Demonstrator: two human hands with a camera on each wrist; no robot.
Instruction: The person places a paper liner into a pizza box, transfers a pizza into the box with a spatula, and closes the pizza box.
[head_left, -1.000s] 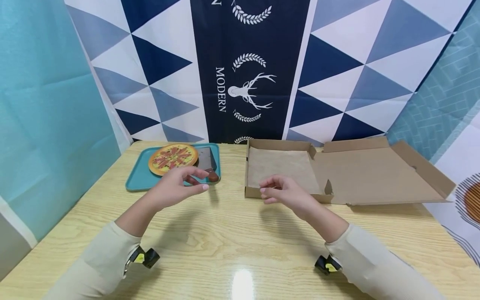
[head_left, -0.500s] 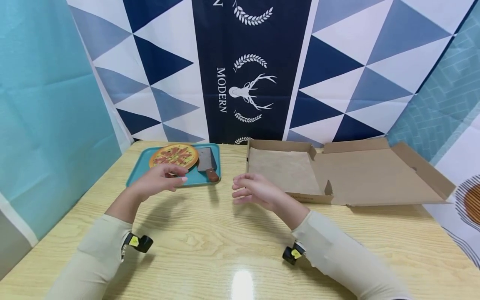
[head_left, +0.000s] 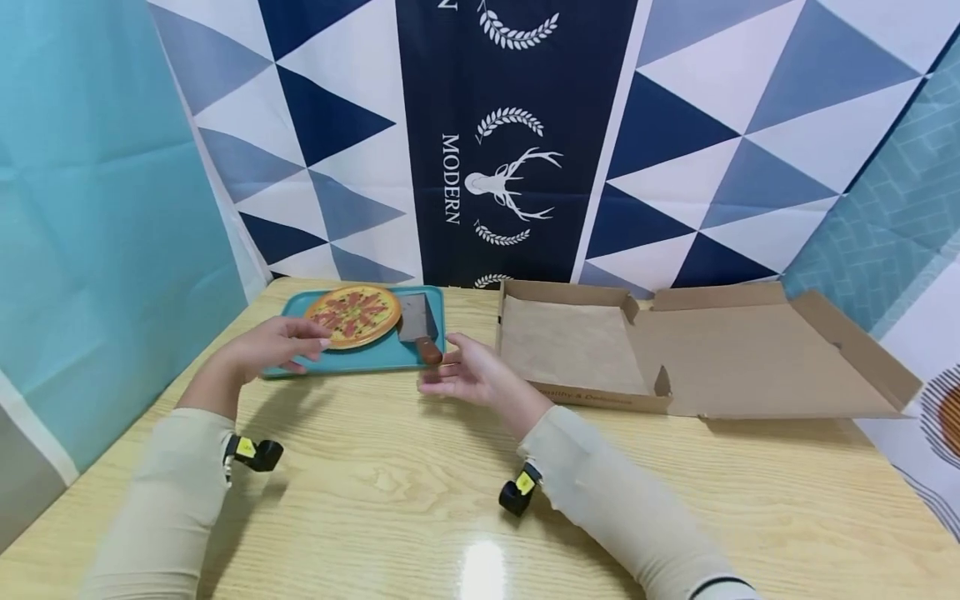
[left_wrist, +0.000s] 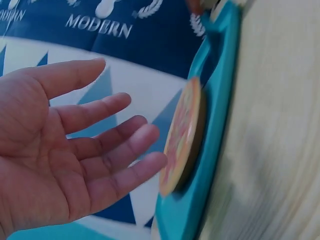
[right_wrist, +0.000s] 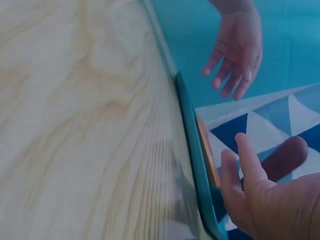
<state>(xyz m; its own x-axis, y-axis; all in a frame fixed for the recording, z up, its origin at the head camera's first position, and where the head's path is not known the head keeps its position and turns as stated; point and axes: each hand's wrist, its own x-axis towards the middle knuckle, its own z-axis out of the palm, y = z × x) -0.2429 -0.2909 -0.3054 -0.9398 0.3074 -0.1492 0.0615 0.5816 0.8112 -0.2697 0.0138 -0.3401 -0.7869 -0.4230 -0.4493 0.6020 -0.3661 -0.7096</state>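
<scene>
L hand (head_left: 276, 345) & R hand (head_left: 471, 375) just shifted left to flank tray (head_left: 363, 360), fingers loosely spread, nothing held, so pizza (head_left: 356, 315) on tray sits btwn them, ungripped.

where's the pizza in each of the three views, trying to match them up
Head: the pizza is left of centre, on the teal tray, beside the spatula.
Left wrist: just right of centre, the pizza is seen at a steep slant.
Right wrist: right of centre, only a thin edge of the pizza shows above the tray's rim.
Shared landmark: the teal tray under it.
</scene>
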